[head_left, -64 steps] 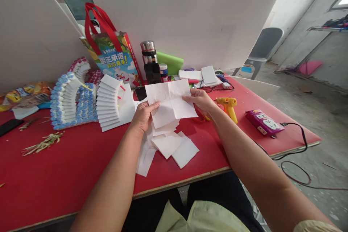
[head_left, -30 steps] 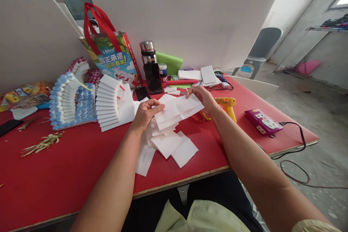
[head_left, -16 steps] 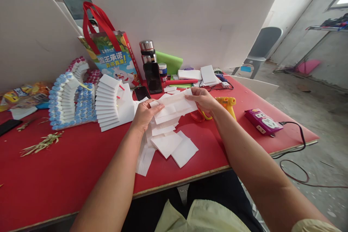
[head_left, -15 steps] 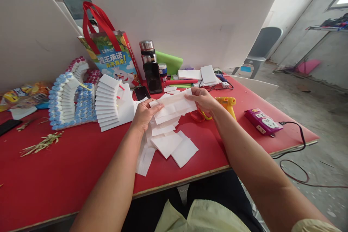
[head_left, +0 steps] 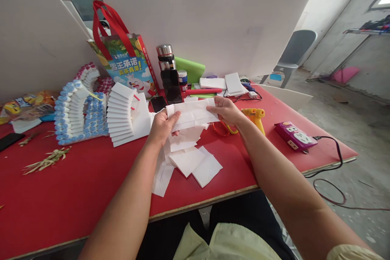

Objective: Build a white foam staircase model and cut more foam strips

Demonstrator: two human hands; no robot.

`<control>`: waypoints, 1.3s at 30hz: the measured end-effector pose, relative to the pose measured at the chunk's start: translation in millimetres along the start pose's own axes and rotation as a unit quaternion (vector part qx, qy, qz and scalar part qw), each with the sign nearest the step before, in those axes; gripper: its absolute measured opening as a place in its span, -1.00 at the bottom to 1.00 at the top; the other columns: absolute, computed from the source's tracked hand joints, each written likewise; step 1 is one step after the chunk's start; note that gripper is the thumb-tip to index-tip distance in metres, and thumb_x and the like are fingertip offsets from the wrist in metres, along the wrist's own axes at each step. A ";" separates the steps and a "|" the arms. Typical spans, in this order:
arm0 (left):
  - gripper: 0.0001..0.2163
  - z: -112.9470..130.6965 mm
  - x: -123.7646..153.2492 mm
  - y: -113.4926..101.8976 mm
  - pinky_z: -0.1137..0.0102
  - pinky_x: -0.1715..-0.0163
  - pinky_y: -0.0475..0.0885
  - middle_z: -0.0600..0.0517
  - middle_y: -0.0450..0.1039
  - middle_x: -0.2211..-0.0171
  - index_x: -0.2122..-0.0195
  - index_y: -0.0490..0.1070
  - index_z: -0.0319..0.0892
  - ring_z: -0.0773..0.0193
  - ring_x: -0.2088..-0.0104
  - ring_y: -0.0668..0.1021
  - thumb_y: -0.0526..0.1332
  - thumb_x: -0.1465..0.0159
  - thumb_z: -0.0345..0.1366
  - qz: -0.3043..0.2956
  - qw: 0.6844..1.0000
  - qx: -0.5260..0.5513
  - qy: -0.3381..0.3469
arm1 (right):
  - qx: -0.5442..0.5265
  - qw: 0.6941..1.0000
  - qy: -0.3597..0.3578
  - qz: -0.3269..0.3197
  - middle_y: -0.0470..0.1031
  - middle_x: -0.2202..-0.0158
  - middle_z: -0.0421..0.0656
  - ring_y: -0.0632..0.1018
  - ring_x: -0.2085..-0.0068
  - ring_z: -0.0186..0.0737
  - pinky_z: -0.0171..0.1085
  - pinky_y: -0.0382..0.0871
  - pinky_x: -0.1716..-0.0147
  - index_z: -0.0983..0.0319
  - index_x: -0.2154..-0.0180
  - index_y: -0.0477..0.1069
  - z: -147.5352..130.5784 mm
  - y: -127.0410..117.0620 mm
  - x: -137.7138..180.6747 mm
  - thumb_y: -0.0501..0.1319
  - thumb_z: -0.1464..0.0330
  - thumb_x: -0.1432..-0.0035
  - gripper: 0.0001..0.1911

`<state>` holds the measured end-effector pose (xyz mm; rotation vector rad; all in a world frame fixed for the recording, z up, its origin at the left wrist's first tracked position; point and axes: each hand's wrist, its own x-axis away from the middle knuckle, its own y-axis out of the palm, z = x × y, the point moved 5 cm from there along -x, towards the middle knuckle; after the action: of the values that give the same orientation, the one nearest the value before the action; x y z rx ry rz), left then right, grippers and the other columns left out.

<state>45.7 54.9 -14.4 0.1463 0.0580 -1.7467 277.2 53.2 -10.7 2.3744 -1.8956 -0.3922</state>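
Observation:
Between my two hands a folded white tissue (head_left: pixel 193 114) is stretched out above the red table. My left hand (head_left: pixel 163 128) pinches its left end, thumb on top. My right hand (head_left: pixel 227 110) grips the right end between thumb and fingers. Below the held tissue lies a loose pile of white tissues (head_left: pixel 183 140), with two squarer folded pieces (head_left: pixel 207 167) nearest me. Left of the pile stands a fan-like stepped model of white board strips (head_left: pixel 120 115) with small red sticks. Red-and-yellow scissors (head_left: pixel 221 129) lie just under my right hand, partly hidden.
A yellow glue gun (head_left: pixel 255 117) and a purple power strip (head_left: pixel 295 137) with a cord are on the right. Behind stand a phone (head_left: pixel 171 86), a thermos (head_left: pixel 165 55) and a gift bag (head_left: pixel 129 67). A blue-and-white stacked model (head_left: pixel 73 113) stands left. Dried stalks (head_left: pixel 47 161) lie on the red table (head_left: pixel 100 187).
The tissue's left end has come up and lies flatter and straighter between my hands. My left thumb has shifted on it; my right hand has barely moved.

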 end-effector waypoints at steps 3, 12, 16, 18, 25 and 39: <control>-0.64 -0.6 -0.3 -3.3 0.53 0.78 0.23 0.06 0.47 0.49 0.22 0.52 -0.23 0.41 0.63 0.39 0.47 -0.06 -0.10 -0.012 1.000 0.014 -0.022 | -0.011 1.000 0.016 -0.020 0.65 0.27 -0.11 0.65 0.33 -0.12 -0.17 0.61 0.33 0.25 0.23 0.53 -2.4 -0.8 1.4 0.55 0.27 0.17 -0.57; -0.66 0.5 2.5 -3.1 0.47 0.66 0.38 0.02 0.55 0.44 0.31 0.59 -0.24 0.33 0.53 0.49 0.52 0.05 -0.15 -0.015 0.998 0.024 -0.054 | 0.018 1.000 0.016 -0.009 0.64 0.40 -0.14 0.60 0.39 -0.20 -0.22 0.56 0.34 0.26 0.35 0.64 -5.1 -6.7 3.0 0.55 0.35 0.25 -0.69; -0.71 0.6 2.3 -1.1 0.48 0.64 0.34 0.01 0.55 0.44 0.36 0.61 -0.24 0.35 0.53 0.48 0.53 0.06 -0.21 -0.029 0.997 0.056 -0.053 | -0.001 1.000 0.020 0.007 0.65 0.38 -0.13 0.61 0.35 -0.19 -0.22 0.55 0.31 0.24 0.40 0.66 -2.3 -11.2 1.5 0.54 0.37 0.23 -0.76; -0.76 1.5 2.3 -0.3 0.49 0.64 0.31 0.02 0.54 0.45 0.35 0.62 -0.21 0.36 0.51 0.47 0.52 0.03 -0.25 -0.045 0.994 0.085 -0.048 | -0.015 1.000 0.017 0.008 0.63 0.38 -0.14 0.58 0.37 -0.24 -0.28 0.50 0.39 0.23 0.39 0.66 -2.7 -12.8 1.9 0.52 0.38 0.19 -0.79; -0.83 8.3 3.4 0.6 0.47 0.59 0.29 -0.03 0.50 0.44 0.33 0.67 -0.22 0.40 0.50 0.40 0.44 -0.02 -0.32 -0.091 0.988 0.125 -0.019 | -0.056 0.996 0.019 -0.060 0.44 0.55 -0.22 0.32 0.56 -0.46 -0.35 0.28 0.54 0.28 0.41 0.61 -6.4 -8.4 6.5 0.41 0.47 0.11 -0.89; -0.73 3.7 4.3 0.2 0.37 0.55 0.42 -0.10 0.52 0.44 0.44 0.62 -0.28 0.26 0.50 0.48 0.25 -0.11 -0.15 -0.098 0.992 0.068 -0.043 | 0.076 0.997 -0.015 -0.021 0.45 0.50 -0.20 0.37 0.50 -0.39 -0.37 0.23 0.56 0.25 0.55 0.57 -10.2 -11.4 3.2 0.19 0.53 0.23 -0.81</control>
<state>44.9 50.3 -11.2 0.1689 -0.1142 -1.9509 291.2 51.7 -3.8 2.5218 -1.9568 -0.2979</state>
